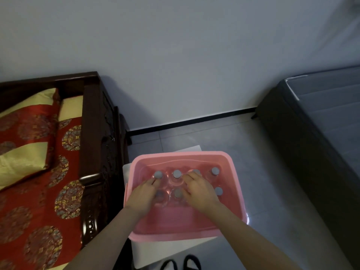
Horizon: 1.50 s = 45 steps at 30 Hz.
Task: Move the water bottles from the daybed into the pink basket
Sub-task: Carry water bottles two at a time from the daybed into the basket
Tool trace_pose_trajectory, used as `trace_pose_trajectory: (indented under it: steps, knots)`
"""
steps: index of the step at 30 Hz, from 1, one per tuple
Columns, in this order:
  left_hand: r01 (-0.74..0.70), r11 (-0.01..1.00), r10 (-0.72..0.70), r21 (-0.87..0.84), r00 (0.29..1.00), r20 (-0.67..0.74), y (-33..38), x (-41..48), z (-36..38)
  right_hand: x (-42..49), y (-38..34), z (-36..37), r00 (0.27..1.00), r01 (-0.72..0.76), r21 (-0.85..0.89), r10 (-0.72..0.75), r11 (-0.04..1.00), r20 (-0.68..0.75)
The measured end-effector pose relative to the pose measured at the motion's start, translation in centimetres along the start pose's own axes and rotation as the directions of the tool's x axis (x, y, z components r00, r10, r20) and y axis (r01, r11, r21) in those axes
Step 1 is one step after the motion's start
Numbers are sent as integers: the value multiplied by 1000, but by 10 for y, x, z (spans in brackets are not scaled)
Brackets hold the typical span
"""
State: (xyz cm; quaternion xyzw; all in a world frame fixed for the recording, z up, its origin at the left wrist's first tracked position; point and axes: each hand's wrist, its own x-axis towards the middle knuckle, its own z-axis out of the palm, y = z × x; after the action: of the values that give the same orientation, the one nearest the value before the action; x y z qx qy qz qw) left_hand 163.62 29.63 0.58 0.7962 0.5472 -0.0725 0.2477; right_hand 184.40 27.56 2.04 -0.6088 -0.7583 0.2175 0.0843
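Far left: daybed (91,133) with a dark carved wood frame and a red-and-gold patterned cushion (29,211). A matching pillow (23,145) lies at its far end.

Just right of the daybed arm: pink basket (181,153), sitting on a white board (175,248) on the tiled floor (263,172).

The water bottles (177,174) in view are all inside the basket. They stand upright in two rows with grey caps up, packed close toward the far wall of the basket.

Left hand (145,193) is down inside the basket, palm down over the front-left bottle. Its fingers point at the far-left cap. Can't tell whether it grips anything; the fingers hide the contact.

Right hand (198,190) is also inside the basket, palm down over the front row, right of centre. Its fingertips reach the third cap in the far row and half cover it, and the thumb is beside the front-middle cap. Again, can't tell if the fingers are clamped on a bottle or just resting.

The two caps at the right end, far and near, are clear of both hands.

Bottom edge, centre: black sandals (191,262), partly cut off.

Right: dark grey mattress (321,123), well apart from the basket, against the pale wall (175,55).
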Motion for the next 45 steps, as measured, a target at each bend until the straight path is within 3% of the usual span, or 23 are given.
trace_pose_trajectory:
  steps: [5, 11, 19, 25, 31, 36, 40, 42, 45]
  knots:
    - [-35, 992, -4, -118, 948, -317, 12, -12, -74, 4, 2, -80, 972, -58, -41, 47, 998, -229]
    - [-88, 996, 66, -4, 773, -631, 50, -32, -193, 19, -31, -190, 898, 21, -145, -83, 989, -432]
    - [-52, 986, -124, -158, 400, -908, 43, -144, -305, -3, -112, -288, 760, 248, -114, -266, 962, -592]
    - [117, 930, -365, -348, 211, -907, -15, -279, -300, -6, -214, -273, 721, 496, -71, -456, 865, -521]
    - [291, 762, -605, -579, -1, -796, -70, -446, -235, -9, -349, -206, 662, 692, -7, -638, 722, -393]
    - [367, 583, -709, -725, -208, -674, -95, -577, -180, -33, -458, -140, 580, 796, 36, -744, 605, -331]
    - [378, 469, -710, -798, -376, -595, -113, -676, -138, -68, -548, -82, 503, 862, 75, -827, 502, -251]
    - [363, 430, -719, -827, -416, -557, -130, -720, -123, -87, -590, -58, 499, 867, 132, -837, 481, -226]
    - [353, 428, -722, -832, -421, -549, -164, -782, -108, -112, -647, -23, 523, 843, 259, -832, 472, -186]
